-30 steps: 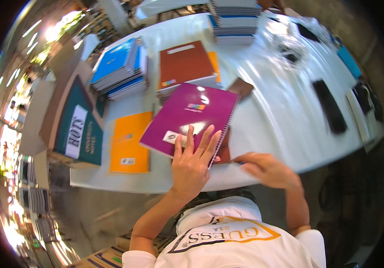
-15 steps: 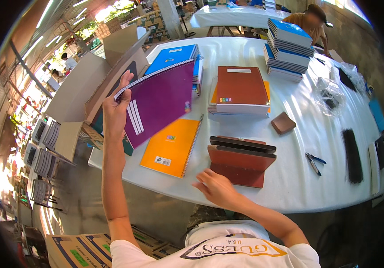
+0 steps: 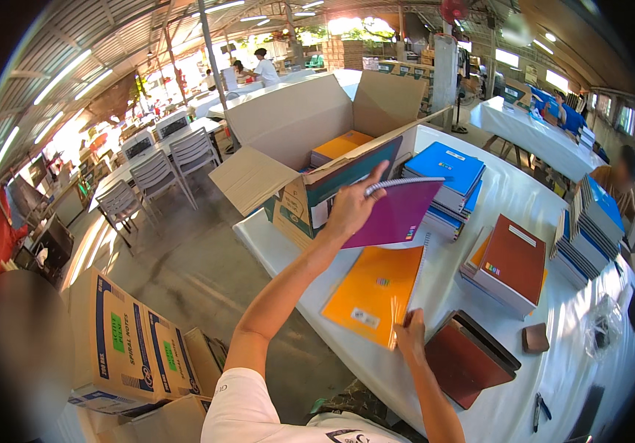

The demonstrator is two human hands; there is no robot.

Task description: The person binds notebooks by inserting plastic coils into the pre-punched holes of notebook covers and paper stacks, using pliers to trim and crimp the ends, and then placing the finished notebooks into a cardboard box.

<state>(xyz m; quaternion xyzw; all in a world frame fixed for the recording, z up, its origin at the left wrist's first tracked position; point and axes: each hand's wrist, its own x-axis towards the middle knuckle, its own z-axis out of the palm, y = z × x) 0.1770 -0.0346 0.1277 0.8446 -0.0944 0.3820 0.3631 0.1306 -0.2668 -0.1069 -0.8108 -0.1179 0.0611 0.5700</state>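
Observation:
Raised over the table's left part, my left hand (image 3: pixel 353 210) grips a purple spiral notebook (image 3: pixel 399 213) by its bound edge, between thumb and fingers. Beneath it on the white-covered table lies an orange spiral notebook (image 3: pixel 376 284), its coil along the right side. My right hand (image 3: pixel 410 336) is closed at that notebook's near right corner, fingers pinched on the edge. A dark red-brown stand-like holder (image 3: pixel 459 362) with a black-edged upright part is just right of my right hand.
An open carton (image 3: pixel 288 118) with orange notebooks inside stands beyond my left hand. Blue notebooks (image 3: pixel 447 166), a brown-topped stack (image 3: pixel 513 258) and a tall stack (image 3: pixel 591 232) occupy the table. Pliers (image 3: pixel 539 412) and a small brown block (image 3: pixel 534 338) lie nearer. Closed cartons (image 3: pixel 133 340) sit lower left.
The view has swung left, bringing the whole open carton in. My right hand has moved from beside the red-brown holder onto the orange notebook's corner. The purple notebook remains in my left hand.

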